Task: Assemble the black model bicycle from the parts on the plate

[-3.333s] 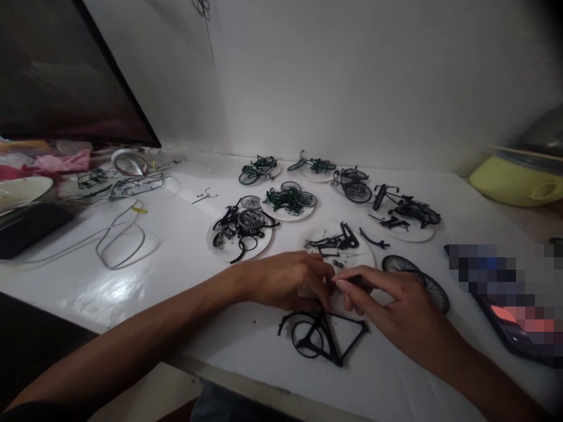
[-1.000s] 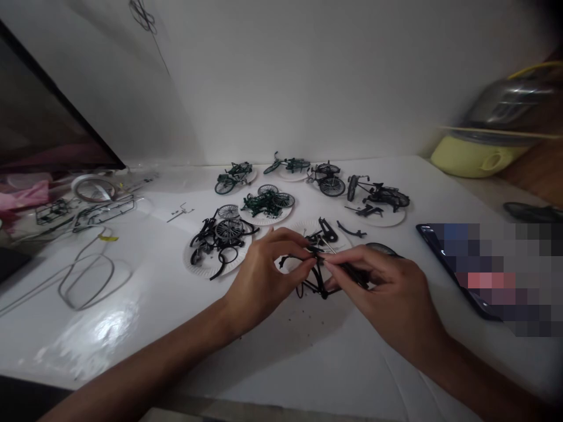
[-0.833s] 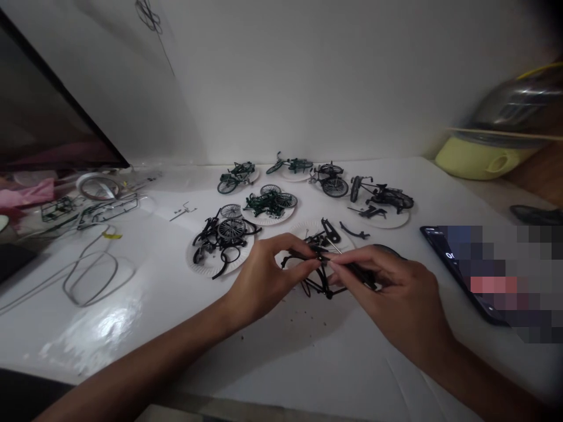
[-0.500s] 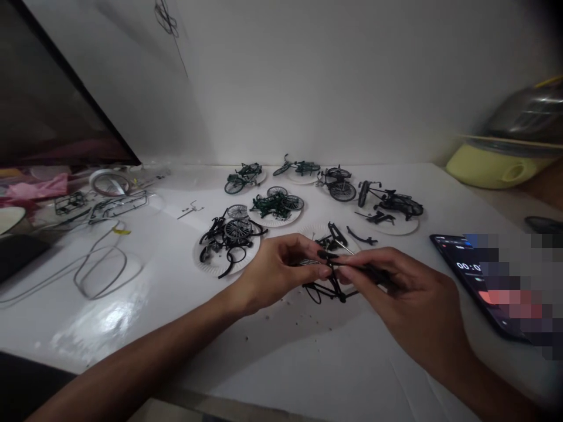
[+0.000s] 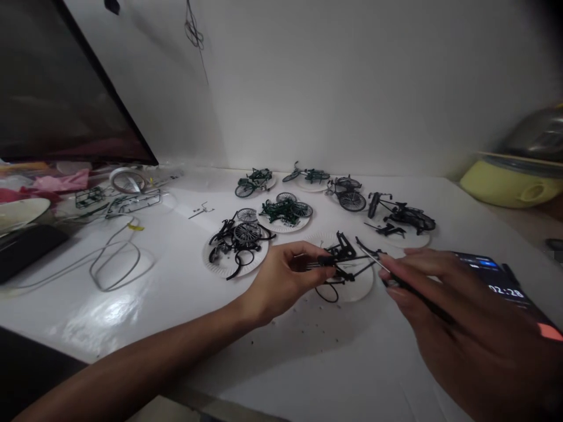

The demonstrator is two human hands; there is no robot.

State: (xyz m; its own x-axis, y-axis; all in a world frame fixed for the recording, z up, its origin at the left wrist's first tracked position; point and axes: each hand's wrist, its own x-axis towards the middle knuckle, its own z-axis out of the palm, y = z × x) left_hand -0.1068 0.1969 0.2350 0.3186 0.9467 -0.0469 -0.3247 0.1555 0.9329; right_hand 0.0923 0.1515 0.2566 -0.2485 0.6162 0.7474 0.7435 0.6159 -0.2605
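My left hand (image 5: 285,275) is closed, thumb and fingers pinching a black model bicycle frame (image 5: 347,272) above a paper plate (image 5: 360,290). Its held end is partly hidden by the fingertips. In my right hand (image 5: 457,316) is a small screwdriver (image 5: 413,290) with a thin metal shaft and a dark handle. The shaft points toward the frame, and the hand is apart from my left hand. More black bicycle parts (image 5: 345,246) lie on the plate behind the frame. Tiny dark bits, too small to name, are scattered on the table in front.
Paper plates with black bicycle parts (image 5: 240,234) and green bicycle parts (image 5: 285,211) stand to the left and behind. Several model bicycles (image 5: 352,193) line the back. A phone (image 5: 505,287) lies under my right hand. A cable (image 5: 116,287), tape roll (image 5: 128,180) and yellow pot (image 5: 505,184) flank the workspace.
My right hand has drawn back to the right with the screwdriver, away from the frame and over the phone. My left hand keeps hold of the frame. The view has shifted slightly.
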